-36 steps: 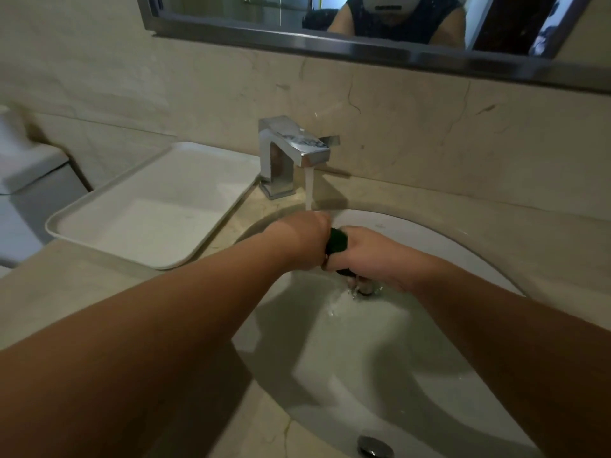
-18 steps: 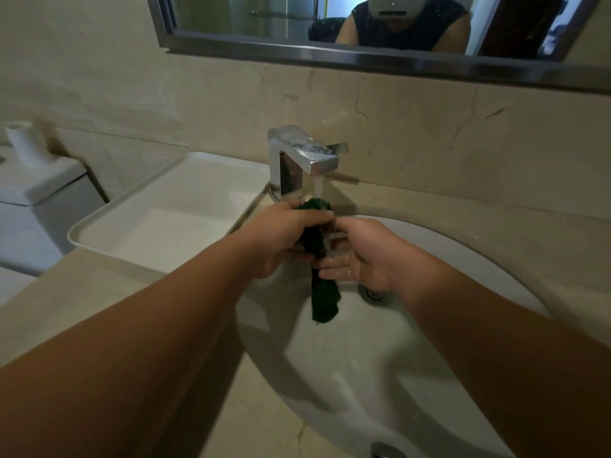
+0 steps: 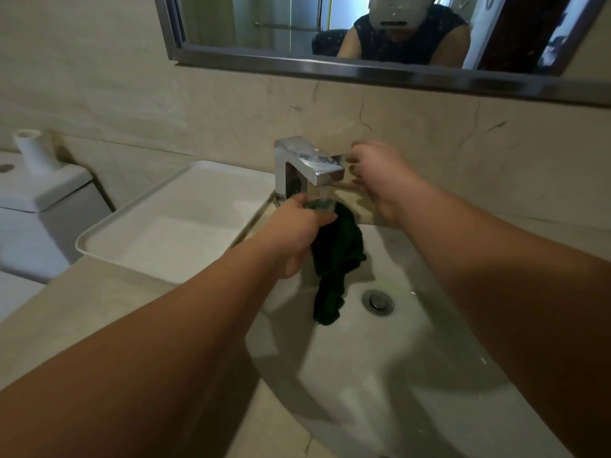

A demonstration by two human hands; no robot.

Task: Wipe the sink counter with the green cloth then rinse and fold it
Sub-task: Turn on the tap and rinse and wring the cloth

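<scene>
The dark green cloth (image 3: 335,259) hangs wet and bunched over the white sink basin (image 3: 413,375). My left hand (image 3: 294,229) grips its top end right under the chrome faucet (image 3: 305,163), where water runs onto it. My right hand (image 3: 377,173) is up at the right side of the faucet, fingers curled round the side lever. The cloth's lower tip dangles near the drain (image 3: 378,300).
A white rectangular tray (image 3: 109,239) sits on the beige counter (image 3: 82,312) left of the sink. A toilet tank (image 3: 39,206) with a paper roll (image 3: 31,150) stands at far left. A framed mirror (image 3: 330,66) runs along the wall above.
My right hand left the cloth and rose to the faucet lever. My left hand now holds the cloth alone, which hangs longer into the basin. The view tilted up.
</scene>
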